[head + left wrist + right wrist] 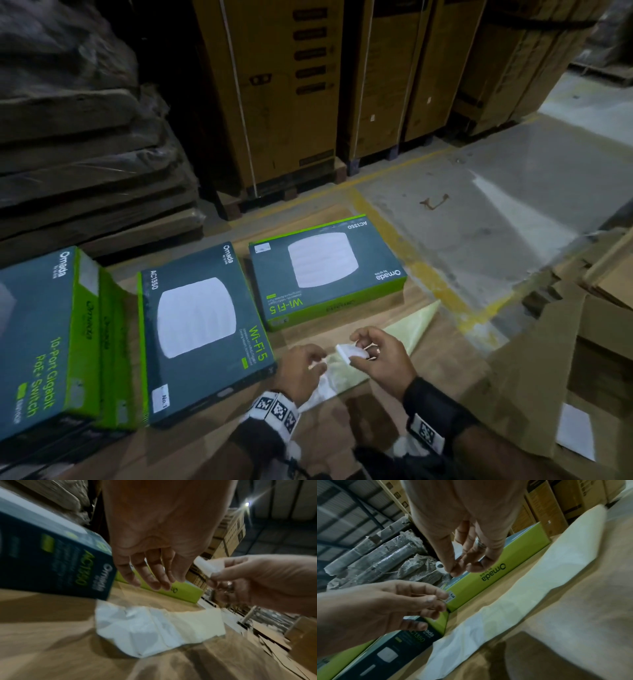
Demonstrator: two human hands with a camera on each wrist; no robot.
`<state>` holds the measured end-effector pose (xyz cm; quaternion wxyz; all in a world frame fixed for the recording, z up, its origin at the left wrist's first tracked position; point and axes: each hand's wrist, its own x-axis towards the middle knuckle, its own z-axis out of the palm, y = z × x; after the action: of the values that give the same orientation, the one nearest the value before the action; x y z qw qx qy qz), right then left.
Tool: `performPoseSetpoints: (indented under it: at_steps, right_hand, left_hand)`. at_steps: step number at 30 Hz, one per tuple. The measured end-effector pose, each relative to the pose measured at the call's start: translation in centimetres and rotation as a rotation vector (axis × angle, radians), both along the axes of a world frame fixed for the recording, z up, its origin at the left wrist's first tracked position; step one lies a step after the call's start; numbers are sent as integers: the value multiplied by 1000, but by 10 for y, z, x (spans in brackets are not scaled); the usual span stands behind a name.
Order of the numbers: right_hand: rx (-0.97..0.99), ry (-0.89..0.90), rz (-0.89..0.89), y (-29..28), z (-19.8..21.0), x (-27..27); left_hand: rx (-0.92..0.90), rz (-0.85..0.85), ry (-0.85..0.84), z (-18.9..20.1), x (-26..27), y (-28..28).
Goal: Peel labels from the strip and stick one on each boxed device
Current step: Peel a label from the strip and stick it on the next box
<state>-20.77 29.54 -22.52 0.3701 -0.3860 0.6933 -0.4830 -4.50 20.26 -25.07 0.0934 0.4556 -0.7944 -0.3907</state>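
Observation:
Three dark-and-green device boxes lie on a cardboard surface: a switch box point(37, 335) at left, a Wi-Fi box point(195, 325) in the middle with a white label point(161, 397) at its near corner, and a second Wi-Fi box point(322, 270) farther right with a small label point(263, 247). My right hand point(359, 346) pinches a small white label strip point(347, 353), also visible as the strip point(208, 566) in the left wrist view. My left hand point(317, 359) hovers just left of it, its fingers point(154, 580) relaxed and holding nothing.
A crumpled pale sheet point(407, 329) lies under the hands. Tall brown cartons point(274, 85) on pallets stand behind; wrapped dark stacks point(68, 137) rise at left. Flattened cardboard point(582, 325) piles up at right, beside concrete floor point(513, 188).

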Motion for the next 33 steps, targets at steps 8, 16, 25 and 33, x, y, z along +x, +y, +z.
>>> performPoseSetpoints:
  at_steps: [8,16,25,33]
  right_hand:
    - [88,55,222,-55,1,52]
    - [193,44,382,-103,3,93]
    - [305,-204,238,-99,-1,104]
    - [408,-362,214,-90,2,112]
  left_hand:
    - [79,317,248,27,103,0]
    - [-253,765,256,34,175,3]
    - [63,930,-44,14,209,7]
    - [126,834,-24,13,210,10]
